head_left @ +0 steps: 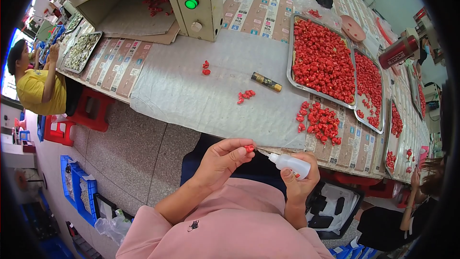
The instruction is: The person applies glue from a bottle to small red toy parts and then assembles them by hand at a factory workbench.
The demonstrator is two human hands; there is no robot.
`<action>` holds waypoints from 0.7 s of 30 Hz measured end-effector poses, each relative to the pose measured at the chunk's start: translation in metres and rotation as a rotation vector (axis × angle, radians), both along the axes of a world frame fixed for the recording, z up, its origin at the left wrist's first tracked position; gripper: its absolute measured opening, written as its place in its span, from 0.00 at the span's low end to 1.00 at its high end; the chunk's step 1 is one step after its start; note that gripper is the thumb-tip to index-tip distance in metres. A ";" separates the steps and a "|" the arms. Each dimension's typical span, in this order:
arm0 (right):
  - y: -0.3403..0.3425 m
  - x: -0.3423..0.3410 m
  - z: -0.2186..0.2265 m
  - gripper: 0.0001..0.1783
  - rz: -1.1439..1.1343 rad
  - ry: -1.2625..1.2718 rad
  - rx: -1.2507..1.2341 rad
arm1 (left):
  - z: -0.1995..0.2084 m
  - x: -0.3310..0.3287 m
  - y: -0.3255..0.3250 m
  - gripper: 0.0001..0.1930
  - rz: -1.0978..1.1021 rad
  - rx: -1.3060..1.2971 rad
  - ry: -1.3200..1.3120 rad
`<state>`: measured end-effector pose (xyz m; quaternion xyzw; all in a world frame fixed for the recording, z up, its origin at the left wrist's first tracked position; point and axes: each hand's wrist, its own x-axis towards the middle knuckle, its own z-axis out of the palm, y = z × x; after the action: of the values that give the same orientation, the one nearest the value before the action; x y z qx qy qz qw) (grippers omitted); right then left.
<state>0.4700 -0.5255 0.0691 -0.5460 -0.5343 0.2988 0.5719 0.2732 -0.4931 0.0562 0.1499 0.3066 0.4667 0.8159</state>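
Note:
Between the thumb and fingers of my left hand (pixel 224 159) is a small shiny red piece (pixel 249 148), too small to name its kind. My right hand (pixel 302 177) grips a white squeeze bottle (pixel 293 164), tilted so that its thin nozzle points left at the red piece. Both hands are in front of my body, just off the table's near edge. Beyond them, small groups of similar red pieces (pixel 246 96) lie on a whitish sheet (pixel 191 96). A larger loose pile of red pieces (pixel 324 123) sits to the right.
A dark cylinder with a gold end (pixel 266 81) lies on the sheet. Metal trays (pixel 289 62) full of red pieces stand at right. A box-like machine (pixel 201 0) with red and green lights is at back left. Co-workers sit at left in a yellow shirt (pixel 43 91) and at right.

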 end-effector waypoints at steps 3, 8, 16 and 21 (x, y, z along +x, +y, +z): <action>0.001 0.000 0.000 0.23 0.004 -0.003 0.011 | -0.002 0.000 0.000 0.13 -0.004 -0.009 -0.004; 0.001 0.000 0.001 0.23 0.010 0.011 0.012 | -0.001 0.001 0.000 0.13 -0.006 -0.020 0.001; 0.001 0.000 0.000 0.24 0.028 0.005 0.008 | 0.000 0.001 0.001 0.14 -0.025 -0.020 0.001; -0.001 0.001 -0.001 0.24 0.036 0.012 -0.004 | -0.001 0.002 0.001 0.14 -0.032 -0.029 -0.001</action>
<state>0.4709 -0.5260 0.0682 -0.5359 -0.5398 0.3134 0.5685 0.2748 -0.4923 0.0553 0.1428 0.3105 0.4490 0.8256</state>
